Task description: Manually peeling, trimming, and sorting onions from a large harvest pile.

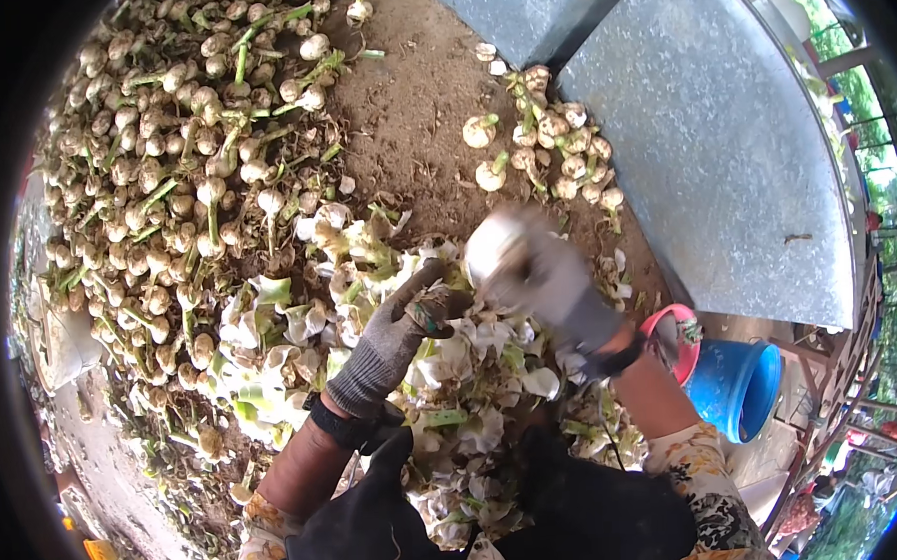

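Observation:
My right hand, in a grey work glove and blurred by motion, grips a white garlic bulb in front of me. Just to its left is my left hand, in a grey knit glove with dark fingertips, its fingers partly bent. Greenish and pale shreds show at those fingers; whether they are held or stuck to the glove is unclear. Beneath both hands spreads a heap of white papery skins and green leaf bits.
A large pile of unpeeled garlic bulbs with stalks fills the left. A smaller cluster lies by a grey metal sheet. At right stand a pink bucket and a blue barrel. Brown dirt floor shows between the piles.

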Motion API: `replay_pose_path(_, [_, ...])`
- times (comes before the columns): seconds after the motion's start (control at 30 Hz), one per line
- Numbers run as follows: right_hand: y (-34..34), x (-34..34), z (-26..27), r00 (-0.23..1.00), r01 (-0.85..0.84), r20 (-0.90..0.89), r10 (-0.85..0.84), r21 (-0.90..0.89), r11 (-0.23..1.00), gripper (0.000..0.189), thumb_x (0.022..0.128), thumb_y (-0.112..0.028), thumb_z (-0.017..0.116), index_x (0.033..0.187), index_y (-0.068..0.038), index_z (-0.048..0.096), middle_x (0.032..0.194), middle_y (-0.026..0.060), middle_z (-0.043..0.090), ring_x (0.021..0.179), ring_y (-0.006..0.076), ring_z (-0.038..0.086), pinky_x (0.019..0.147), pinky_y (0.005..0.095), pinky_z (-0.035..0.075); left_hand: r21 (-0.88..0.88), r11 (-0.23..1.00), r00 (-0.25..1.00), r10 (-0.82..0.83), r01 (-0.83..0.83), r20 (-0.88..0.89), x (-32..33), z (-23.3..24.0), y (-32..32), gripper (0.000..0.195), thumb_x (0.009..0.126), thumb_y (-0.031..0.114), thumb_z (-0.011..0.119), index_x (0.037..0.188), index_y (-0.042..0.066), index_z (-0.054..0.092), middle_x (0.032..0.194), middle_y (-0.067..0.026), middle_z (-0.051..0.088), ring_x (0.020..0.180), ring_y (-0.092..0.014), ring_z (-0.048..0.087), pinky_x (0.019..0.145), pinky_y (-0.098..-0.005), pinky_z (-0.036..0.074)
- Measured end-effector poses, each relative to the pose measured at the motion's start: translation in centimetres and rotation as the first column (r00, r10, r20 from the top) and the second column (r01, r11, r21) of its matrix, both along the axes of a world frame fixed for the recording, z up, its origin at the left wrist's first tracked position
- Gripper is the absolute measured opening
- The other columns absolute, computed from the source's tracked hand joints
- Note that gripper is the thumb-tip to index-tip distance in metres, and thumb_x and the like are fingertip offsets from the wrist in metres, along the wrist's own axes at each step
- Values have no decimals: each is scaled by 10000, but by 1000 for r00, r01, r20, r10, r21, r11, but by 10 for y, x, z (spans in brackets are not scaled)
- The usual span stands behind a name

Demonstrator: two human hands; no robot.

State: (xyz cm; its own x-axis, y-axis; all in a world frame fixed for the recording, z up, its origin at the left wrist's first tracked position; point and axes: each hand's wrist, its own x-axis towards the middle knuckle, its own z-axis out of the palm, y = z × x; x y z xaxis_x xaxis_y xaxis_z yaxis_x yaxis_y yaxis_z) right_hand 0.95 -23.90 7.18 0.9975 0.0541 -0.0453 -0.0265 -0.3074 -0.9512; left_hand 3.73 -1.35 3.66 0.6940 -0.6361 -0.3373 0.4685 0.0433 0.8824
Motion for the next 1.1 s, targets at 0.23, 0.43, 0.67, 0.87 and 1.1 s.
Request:
replay_pose_path(0.23, [-119, 113, 70, 774, 198, 605, -187, 49, 979, 426, 950, -317, 509, 1269, -39, 463, 1195, 207, 549, 1144, 280, 547, 965, 391, 487, 275, 958, 951, -7, -83, 310, 16, -48, 34, 556, 863, 491, 615, 1080, -20, 633, 974, -73, 679, 879, -131, 618, 787, -280, 489])
replay_pose_path(0.43, [-91, 191, -104, 981, 93, 2, -192, -881, 464, 432, 852, -228, 632, 1234, -74, 504, 1039, 152, 622, 949, 286, 619, 833, 415, 514, 393, 895, 797, -76, -210, 600, 17, -46, -19, 372, 838, 227, 633, 1108, -28, 618, 1131, -217, 593, 1026, -315, 598, 845, -378, 486])
replay_pose_path(0.67, [22, 63, -31, 886, 131, 391, 248, -725, 676, 292, 785, -240, 680, 1009, -105, 551, 848, 78, 595, 713, 223, 573, 651, 373, 480, 496, 674, 389, -320, -547, 864, 35, -10, -15, 814, 690, 437, 756, 1323, 27, 449, 962, -156, 532, 894, -315, 527, 807, -441, 428])
replay_pose_path(0.87, [39, 1, -4, 944, 120, 329, -11, -313, 942, 566, 712, -332, 762, 1166, -74, 542, 1113, 152, 585, 1059, 318, 577, 897, 414, 479, 300, 908, 689, -17, -293, 724, 21, 11, -23, 265, 781, 133, 641, 994, -17, 593, 815, -107, 624, 693, -232, 609, 616, -380, 484])
replay_pose_path(1.1, [30, -35, -66, 949, 87, 302, 91, -527, 846, 898, 657, -280, 818, 1389, -84, 337, 1303, 211, 410, 1117, 384, 529, 901, 410, 494, 79, 995, 996, 53, -58, 65, 5, 6, -17, 273, 926, 211, 557, 1073, -18, 587, 783, -23, 601, 644, -107, 559, 609, -250, 465])
